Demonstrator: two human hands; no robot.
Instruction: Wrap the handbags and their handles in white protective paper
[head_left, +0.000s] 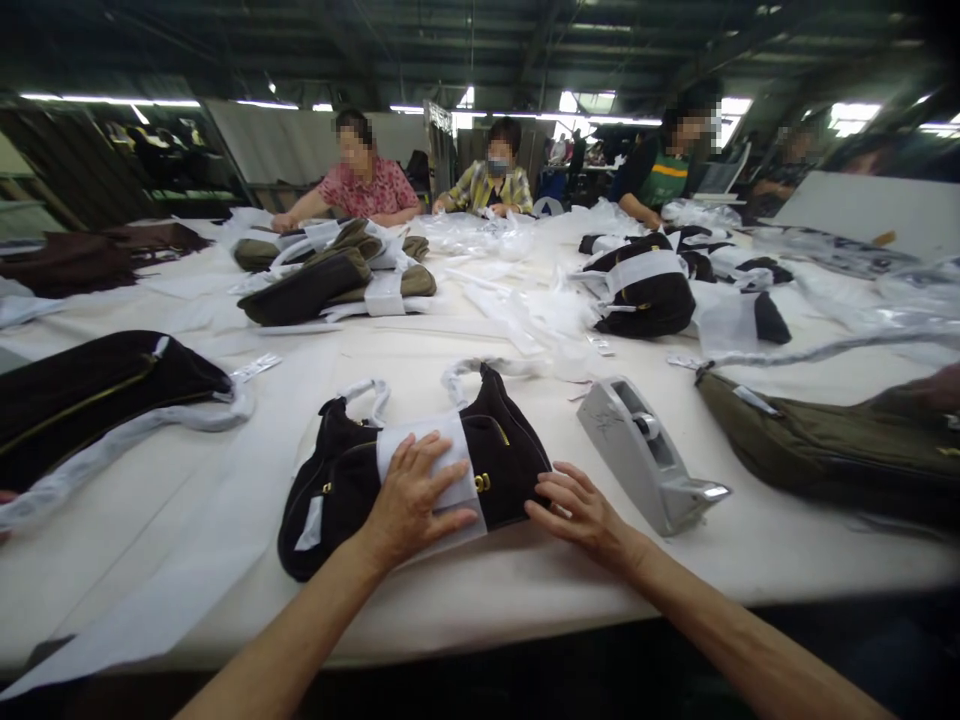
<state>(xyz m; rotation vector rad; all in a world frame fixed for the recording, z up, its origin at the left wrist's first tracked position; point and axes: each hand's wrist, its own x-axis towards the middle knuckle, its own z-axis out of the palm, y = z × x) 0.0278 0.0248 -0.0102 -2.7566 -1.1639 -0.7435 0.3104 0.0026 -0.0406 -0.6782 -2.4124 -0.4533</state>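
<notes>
A black handbag (345, 483) with gold zips lies in front of me near the table's edge. Around its middle runs a band of white tissue paper (391, 438), and its strap (454, 378) is wrapped in white as well. My left hand (420, 490) rests flat on the paper band, fingers spread. At the bag's right end, my right hand (576, 508) has its fingers apart and slightly bent, the tips at the bag's side. Just right of that hand stands a grey tape dispenser (637, 450).
Another black bag (105, 390) lies at left, an olive bag (810, 425) at right. Farther back are stacked olive bags (337, 285), paper-banded black bags (649, 290) and clear plastic (480, 235). Several people (367, 190) work across the white table (540, 600).
</notes>
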